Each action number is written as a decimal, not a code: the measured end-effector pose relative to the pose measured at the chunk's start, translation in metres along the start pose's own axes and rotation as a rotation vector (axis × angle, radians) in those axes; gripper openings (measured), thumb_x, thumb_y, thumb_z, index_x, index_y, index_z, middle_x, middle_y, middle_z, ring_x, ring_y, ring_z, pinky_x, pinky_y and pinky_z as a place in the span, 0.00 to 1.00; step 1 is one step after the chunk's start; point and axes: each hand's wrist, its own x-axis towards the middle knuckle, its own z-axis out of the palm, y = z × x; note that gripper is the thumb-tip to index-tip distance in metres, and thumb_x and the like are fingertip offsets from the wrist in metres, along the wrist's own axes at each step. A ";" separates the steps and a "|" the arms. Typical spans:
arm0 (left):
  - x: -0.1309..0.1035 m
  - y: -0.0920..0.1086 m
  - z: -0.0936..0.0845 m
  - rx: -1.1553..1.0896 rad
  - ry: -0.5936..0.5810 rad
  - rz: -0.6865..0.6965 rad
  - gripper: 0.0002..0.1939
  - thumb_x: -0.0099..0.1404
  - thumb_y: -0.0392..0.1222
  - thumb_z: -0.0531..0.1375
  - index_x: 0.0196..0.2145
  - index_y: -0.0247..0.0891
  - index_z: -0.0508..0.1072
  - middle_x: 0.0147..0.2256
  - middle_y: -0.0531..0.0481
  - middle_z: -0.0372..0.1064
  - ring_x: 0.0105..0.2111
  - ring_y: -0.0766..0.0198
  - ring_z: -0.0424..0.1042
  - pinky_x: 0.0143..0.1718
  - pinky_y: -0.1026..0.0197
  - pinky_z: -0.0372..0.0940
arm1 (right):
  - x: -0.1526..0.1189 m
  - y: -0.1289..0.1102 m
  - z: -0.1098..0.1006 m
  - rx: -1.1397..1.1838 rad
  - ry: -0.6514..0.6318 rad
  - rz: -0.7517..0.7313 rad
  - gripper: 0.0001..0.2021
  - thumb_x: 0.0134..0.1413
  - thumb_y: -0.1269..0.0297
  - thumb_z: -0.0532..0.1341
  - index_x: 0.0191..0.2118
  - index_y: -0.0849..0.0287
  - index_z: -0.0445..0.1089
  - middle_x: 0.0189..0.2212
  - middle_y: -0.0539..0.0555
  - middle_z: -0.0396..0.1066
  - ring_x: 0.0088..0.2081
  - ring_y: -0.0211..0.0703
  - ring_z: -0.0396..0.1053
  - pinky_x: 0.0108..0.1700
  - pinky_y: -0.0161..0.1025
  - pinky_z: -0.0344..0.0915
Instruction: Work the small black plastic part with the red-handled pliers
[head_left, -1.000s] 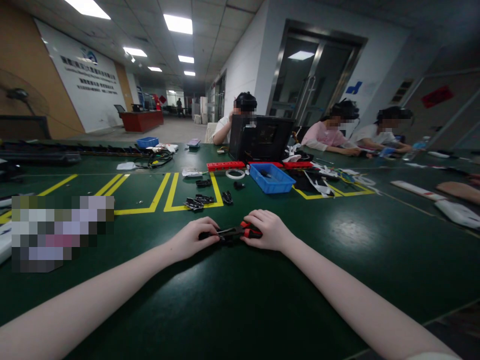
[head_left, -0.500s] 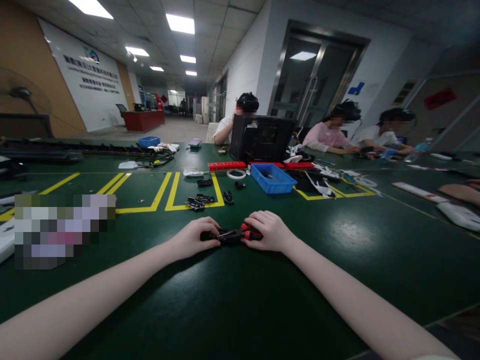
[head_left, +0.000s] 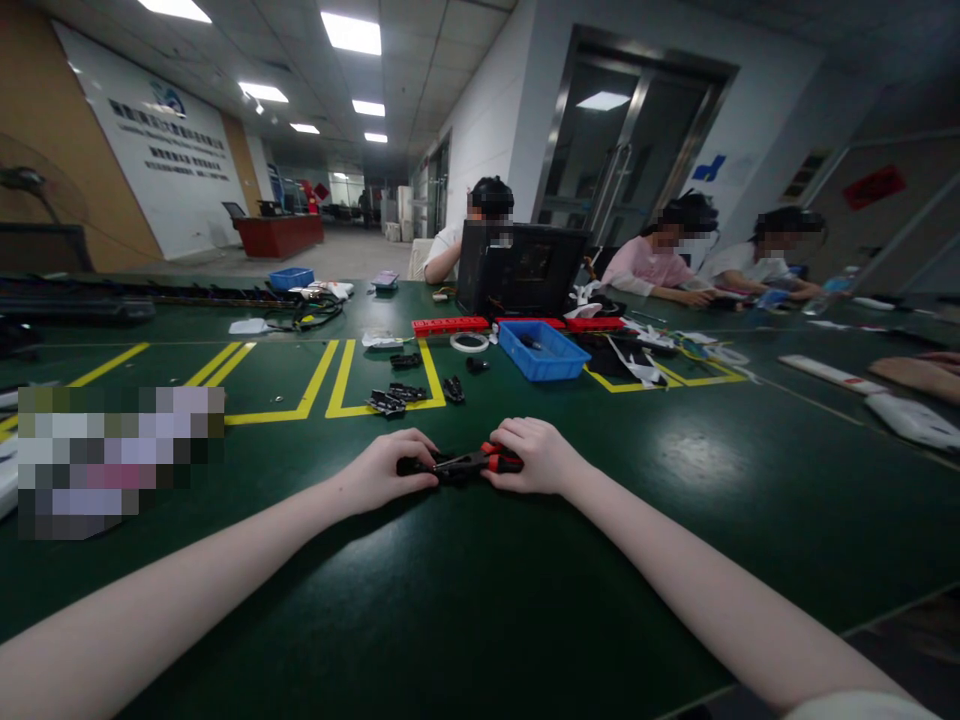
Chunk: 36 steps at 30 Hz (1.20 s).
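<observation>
My right hand (head_left: 538, 456) is closed round the red-and-black handles of a pair of pliers (head_left: 474, 462). The dark jaws point left, toward my left hand (head_left: 391, 468). Between the thumb and fingers of that hand is a small black part (head_left: 412, 466), whose exact kind I cannot make out. The jaws overlap or touch this part; which of the two is unclear. Beyond my hands lie several similar black pieces (head_left: 405, 392), along with a single black piece (head_left: 453, 389) and a small dark part (head_left: 477, 365).
Behind these pieces stand a blue bin (head_left: 541, 350) and a white ring-shaped roll (head_left: 469, 342). A large black case (head_left: 525, 270) is farther back, near a seated person. Yellow tape (head_left: 435, 375) marks the green table (head_left: 465, 600). More people sit at the right.
The view has shifted slightly. The pliers' red handles look a little more spread, and my right hand has shifted slightly around them. My left hand keeps its hold on the black part.
</observation>
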 end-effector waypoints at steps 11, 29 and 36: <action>0.000 0.004 -0.002 0.025 0.075 -0.025 0.04 0.62 0.40 0.64 0.35 0.38 0.76 0.45 0.46 0.71 0.44 0.59 0.72 0.49 0.53 0.66 | 0.005 -0.008 -0.008 0.044 -0.062 0.092 0.15 0.53 0.51 0.61 0.36 0.59 0.71 0.31 0.54 0.71 0.32 0.41 0.69 0.33 0.36 0.62; 0.001 0.003 -0.002 -0.037 0.068 -0.113 0.08 0.62 0.45 0.64 0.35 0.39 0.79 0.43 0.47 0.72 0.43 0.57 0.72 0.50 0.51 0.65 | 0.002 -0.008 -0.001 -0.038 0.008 0.065 0.19 0.52 0.51 0.62 0.44 0.59 0.70 0.39 0.58 0.70 0.37 0.46 0.66 0.38 0.42 0.59; 0.002 0.005 -0.005 -0.111 0.056 -0.154 0.11 0.63 0.47 0.62 0.38 0.39 0.79 0.43 0.46 0.73 0.43 0.58 0.72 0.48 0.53 0.65 | 0.003 -0.008 0.001 -0.086 0.074 0.068 0.18 0.51 0.53 0.63 0.44 0.59 0.69 0.41 0.60 0.69 0.42 0.51 0.65 0.47 0.48 0.59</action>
